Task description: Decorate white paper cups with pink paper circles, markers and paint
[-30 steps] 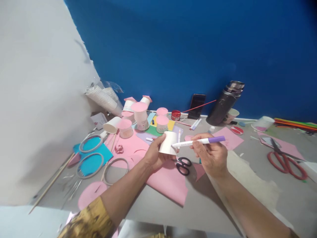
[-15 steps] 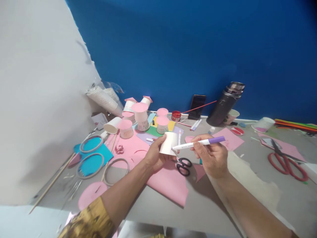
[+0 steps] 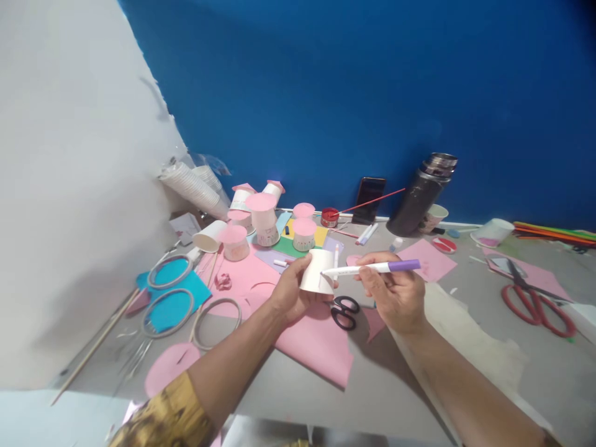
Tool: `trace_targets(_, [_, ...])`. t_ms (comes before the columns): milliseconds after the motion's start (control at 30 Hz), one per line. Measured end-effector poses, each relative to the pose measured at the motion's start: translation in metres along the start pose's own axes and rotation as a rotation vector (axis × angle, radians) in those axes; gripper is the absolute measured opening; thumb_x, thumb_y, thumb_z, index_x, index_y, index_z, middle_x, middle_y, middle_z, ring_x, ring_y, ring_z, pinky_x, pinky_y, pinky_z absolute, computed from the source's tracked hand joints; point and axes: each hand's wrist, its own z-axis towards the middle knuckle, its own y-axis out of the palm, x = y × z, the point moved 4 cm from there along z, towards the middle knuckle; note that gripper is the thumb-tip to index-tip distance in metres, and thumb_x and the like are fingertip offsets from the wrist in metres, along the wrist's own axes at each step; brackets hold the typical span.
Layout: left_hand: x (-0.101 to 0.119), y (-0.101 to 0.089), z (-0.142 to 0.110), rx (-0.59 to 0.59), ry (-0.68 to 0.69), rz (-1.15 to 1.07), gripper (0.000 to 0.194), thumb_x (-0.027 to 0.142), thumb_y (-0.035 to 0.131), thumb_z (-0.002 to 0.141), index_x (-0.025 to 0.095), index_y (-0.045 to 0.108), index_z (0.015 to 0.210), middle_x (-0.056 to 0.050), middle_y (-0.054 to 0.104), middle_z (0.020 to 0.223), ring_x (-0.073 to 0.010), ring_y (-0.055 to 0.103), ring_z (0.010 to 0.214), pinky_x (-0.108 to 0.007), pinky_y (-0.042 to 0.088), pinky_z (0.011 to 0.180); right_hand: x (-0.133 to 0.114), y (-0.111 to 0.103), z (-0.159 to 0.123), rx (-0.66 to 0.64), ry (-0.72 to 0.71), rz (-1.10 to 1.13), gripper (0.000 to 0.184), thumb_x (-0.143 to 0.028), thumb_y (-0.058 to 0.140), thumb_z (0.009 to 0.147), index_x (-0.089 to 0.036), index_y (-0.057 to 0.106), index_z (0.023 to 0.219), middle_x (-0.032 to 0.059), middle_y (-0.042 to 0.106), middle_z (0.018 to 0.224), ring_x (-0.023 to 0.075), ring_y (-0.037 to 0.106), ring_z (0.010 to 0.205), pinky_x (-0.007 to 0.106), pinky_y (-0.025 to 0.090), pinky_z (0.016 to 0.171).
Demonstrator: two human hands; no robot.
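Note:
A white paper cup is held upside down in my left hand, whose fingers wrap round its left side and underneath. My right hand grips a white marker with a purple end, pen-fashion. The marker's tip touches or nearly touches the front of the cup, where a small purple mark shows. Just below and right of the cup lie small black-handled scissors. Pink paper spreads over the table under my left hand.
Several cups with pink paper discs stand at the back. Grey hoops and blue felt-like sheets lie left. A dark flask, a phone and a red jar are along the blue wall. Red-handled scissors lie right.
The marker's tip has shifted slightly left and up on the cup, and my right hand moved with it. A purple mark shows at the tip. The left hand keeps its hold.

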Motion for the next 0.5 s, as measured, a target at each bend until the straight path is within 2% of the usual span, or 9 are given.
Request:
trace_targets(367, [0.0003, 0.001, -0.001, -0.041, -0.04, -0.056, 0.045, 0.041, 0.044, 0.099, 0.005, 0.065, 0.114, -0.02, 0.073, 0.093, -0.0294, 0.073, 0.076, -0.04, 0.06, 0.06, -0.0011, -0.0059, 0.0001, 0.091, 0.044, -0.07, 0.014, -0.033, 0.064, 0.096, -0.02, 0.07, 0.093, -0.0012, 0.068, 0.066, 0.0146, 0.065, 0.056, 0.025, 0.05, 0.053])
trace_targets(500, [0.0006, 0.0025, -0.002, -0.047, -0.032, -0.06, 0.05, 0.046, 0.041, 0.101, 0.005, 0.065, 0.115, -0.018, 0.072, 0.09, -0.0287, 0.072, 0.075, -0.04, 0.06, 0.059, -0.0023, -0.0047, -0.0019, 0.075, -0.001, -0.056, 0.012, -0.031, 0.065, 0.095, -0.02, 0.07, 0.094, 0.0014, 0.073, 0.076, 0.0134, 0.063, 0.055, 0.025, 0.049, 0.05])
